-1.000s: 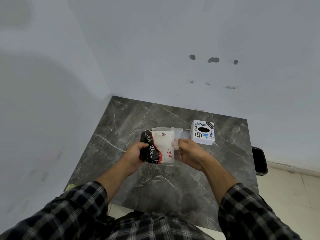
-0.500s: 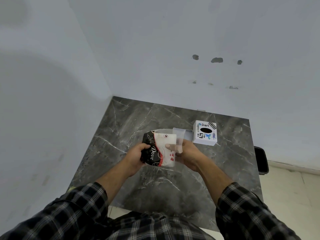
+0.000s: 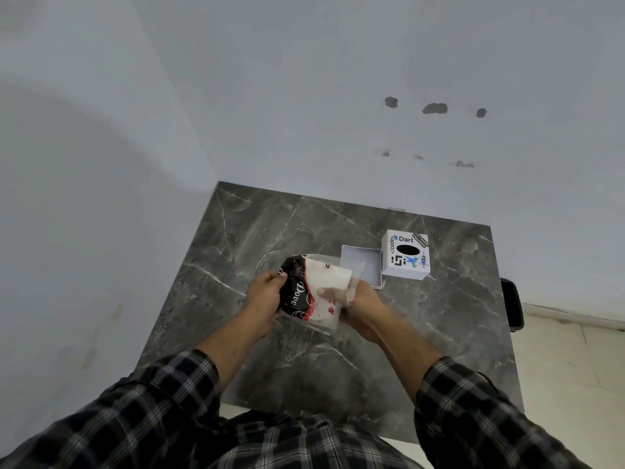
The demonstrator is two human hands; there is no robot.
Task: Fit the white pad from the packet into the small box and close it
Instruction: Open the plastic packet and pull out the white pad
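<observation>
I hold a clear plastic packet (image 3: 301,292) with a black, red and white print above the middle of the dark marble table (image 3: 236,238). My left hand (image 3: 265,296) grips its black left end. My right hand (image 3: 355,299) is at the packet's open right end, fingers reaching inside onto the white pad (image 3: 329,280), whose stack shows through the plastic. Just behind the packet lies an open, shallow white tray (image 3: 360,264). Touching its right side stands the small white box (image 3: 406,255), stickered and with a black oval hole on top.
Pale walls close off the table at the back and the left. A black chair seat (image 3: 512,304) sticks out past the table's right edge, over a light tiled floor (image 3: 568,367). My checked sleeves fill the bottom of the view.
My right hand has gone from pinching the packet's right edge to reaching into its open end onto the pad. The packet sits slightly lower and nearer me. The box and tray have not moved.
</observation>
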